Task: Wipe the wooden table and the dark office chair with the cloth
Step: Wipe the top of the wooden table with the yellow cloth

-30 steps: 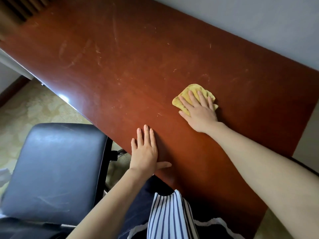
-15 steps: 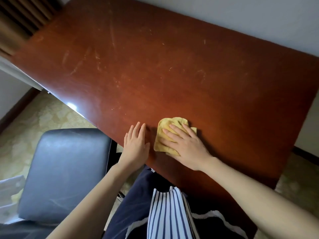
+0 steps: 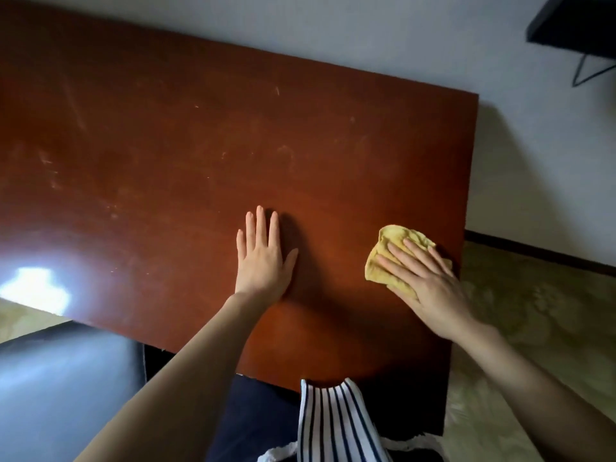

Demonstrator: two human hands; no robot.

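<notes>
The wooden bench (image 3: 200,155) is filling most of the view, its reddish-brown top running back to a pale wall (image 3: 366,35). Pale scuffs and smears are showing across its far and left stretches, and a bright glare patch (image 3: 33,285) is lying by the near-left edge. The dark office chair (image 3: 63,388) is sitting at lower left, its seat just beside the bench's near edge, and nothing is touching it.

The left hand (image 3: 263,261) is resting flat on the bench, fingers straight and close together, thumb out, holding nothing. The right hand (image 3: 430,288) is pressing down, fingers straight and spread, on the yellow cloth (image 3: 393,248). The cloth is lying bunched on the bench close to its right edge, toward the front corner.

Assessment: the bench wipe is under way, with the cloth working the right end. Whether the marked stretches are dirt awaiting a pass or permanent wear is not showing clearly. The chair is looking unattended, so that part of the task, and possibly more bench area, is appearing outstanding.
</notes>
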